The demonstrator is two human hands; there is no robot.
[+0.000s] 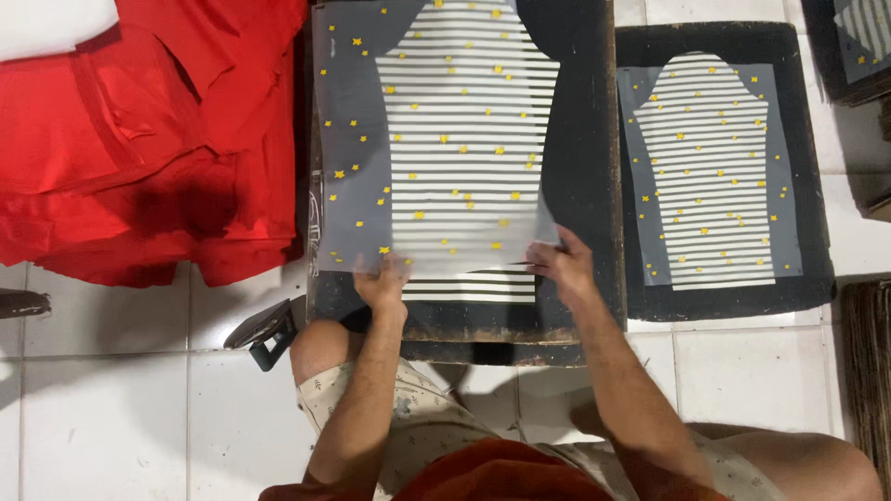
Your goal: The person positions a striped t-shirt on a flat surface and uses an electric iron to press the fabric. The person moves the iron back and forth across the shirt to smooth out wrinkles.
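While the person knelt on the white tiled floor (111, 408), both hands gripped the near edge of a grey film sheet (348, 139) printed with white stripes and small yellow stars, which lay over a dark worktop board (585, 186). The left hand (382, 283) pinched the near-left corner, the right hand (560, 264) pinched the near-right corner, and the two were well apart, each closed on the sheet. A few stripes showed on the board just nearer than the sheet's edge (whether already laid down there or part of another layer, I could not tell).

Handling it well seemed to call for keeping both corners level, holding the film taut without creasing, and moving it evenly so the stripes stayed square to the board. A sideways pull from one hand alone would likely have skewed the pattern.

To the right lay a second board (817, 232) with a similar sheet (713, 176); red fabric (139, 139) was heaped to the left.
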